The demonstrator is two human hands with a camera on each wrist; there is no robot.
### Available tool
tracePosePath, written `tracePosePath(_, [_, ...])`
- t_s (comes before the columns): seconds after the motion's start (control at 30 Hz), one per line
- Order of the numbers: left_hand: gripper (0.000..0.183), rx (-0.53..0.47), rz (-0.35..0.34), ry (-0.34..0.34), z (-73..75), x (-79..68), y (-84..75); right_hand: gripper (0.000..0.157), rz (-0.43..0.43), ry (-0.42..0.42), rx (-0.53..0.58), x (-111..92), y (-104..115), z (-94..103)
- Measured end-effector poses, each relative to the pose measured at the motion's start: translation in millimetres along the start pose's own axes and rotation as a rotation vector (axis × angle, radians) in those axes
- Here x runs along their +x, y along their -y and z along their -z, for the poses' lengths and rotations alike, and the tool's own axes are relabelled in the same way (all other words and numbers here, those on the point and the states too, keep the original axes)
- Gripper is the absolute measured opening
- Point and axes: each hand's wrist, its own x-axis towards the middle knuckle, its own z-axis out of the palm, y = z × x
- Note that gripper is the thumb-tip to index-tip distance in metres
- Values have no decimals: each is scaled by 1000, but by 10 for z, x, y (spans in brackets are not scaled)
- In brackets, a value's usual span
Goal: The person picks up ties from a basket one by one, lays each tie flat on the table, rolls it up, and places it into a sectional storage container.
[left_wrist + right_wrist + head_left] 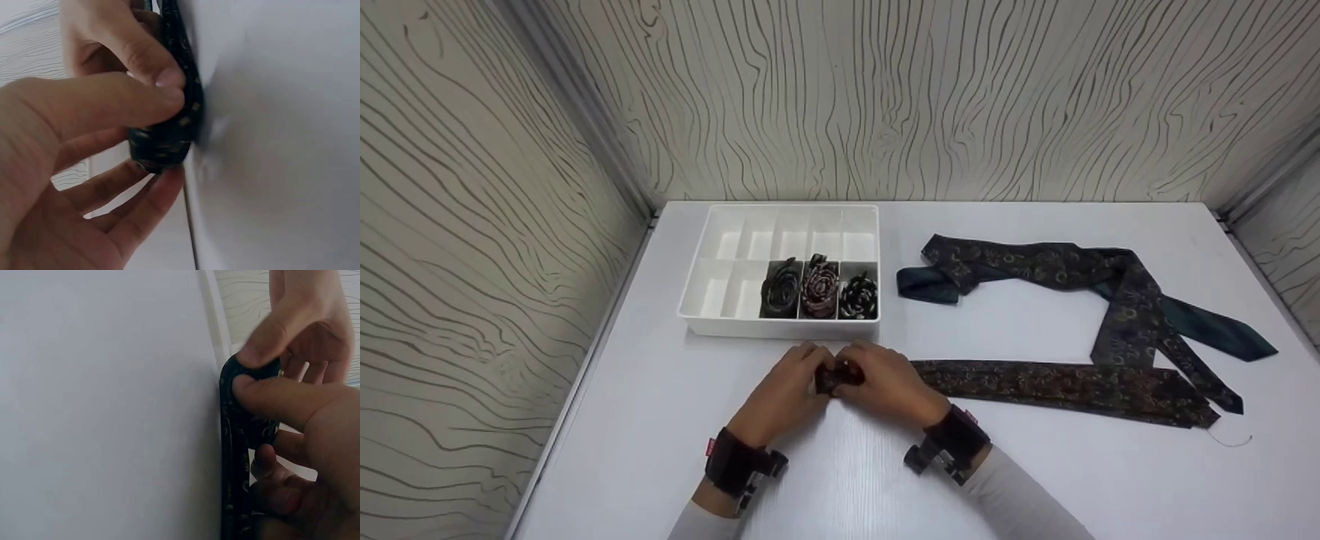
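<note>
Both hands meet at the near middle of the table, around the rolled end of a dark patterned necktie (1035,384). My left hand (789,390) pinches this roll from the left, its thumb on top and fingers beneath in the left wrist view, where the roll (163,147) looks dark with small light marks. The right hand (891,384) grips the roll from the other side; its thumb presses the coil (256,374) in the right wrist view. From the roll, the rest of the necktie lies flat toward the right. The coil's inner turns are partly hidden by fingers.
Behind the hands stands a white divided box (780,328). Its front row holds a dark rolled tie (781,291), a reddish one (820,289) and a black-and-white one (858,296). Another floral tie (1050,264) with teal backing lies folded at right. Patterned panels (885,97) enclose the table.
</note>
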Motion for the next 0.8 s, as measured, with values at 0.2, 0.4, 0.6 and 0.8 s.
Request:
tracePosePath(0.2, [34, 3, 10, 18, 3, -9, -15, 47, 43, 7, -20, -25, -47, 25])
tracePosePath(0.4, [35, -47, -6, 19, -20, 9, -30, 41, 39, -1, -10, -58, -93, 35])
tracePosePath(0.6, [30, -55, -19, 21, -46, 29, -40, 46, 62, 16, -13, -102, -110, 87])
tracePosePath(0.8, [30, -67, -39, 58, -83, 32, -45, 44, 68, -5, -40, -169, -119, 90])
